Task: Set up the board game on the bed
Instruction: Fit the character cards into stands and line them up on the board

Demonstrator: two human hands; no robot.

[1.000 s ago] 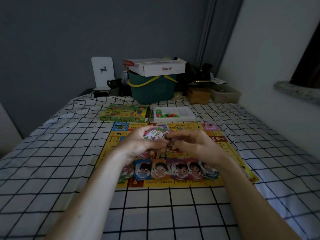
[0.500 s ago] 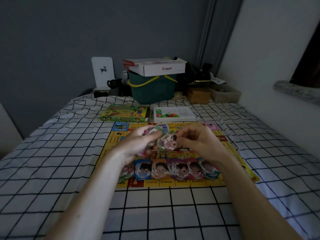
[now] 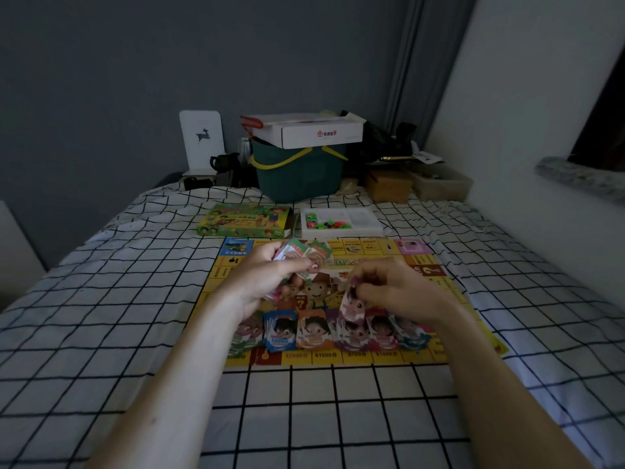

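Observation:
A yellow game board (image 3: pixel 436 286) lies flat on the checked bed sheet. Along its near edge sit several small piles of cartoon-face cards (image 3: pixel 314 331). My left hand (image 3: pixel 267 279) grips a fanned stack of cards (image 3: pixel 301 250) above the board's middle. My right hand (image 3: pixel 399 289) pinches a single pink card (image 3: pixel 351 301) by its top edge, hanging just above the purple pile in the row. Both forearms reach in from the bottom of the view.
Behind the board lie the green game box (image 3: pixel 243 221) and a white tray of coloured pieces (image 3: pixel 341 221). A green bucket with a white carton on top (image 3: pixel 297 167) and other clutter stand at the bed's head. A white wall runs along the right.
My right hand pulled one card off the stack held in my left hand and carried it down and right toward the row of piles. My left hand stayed above the board.

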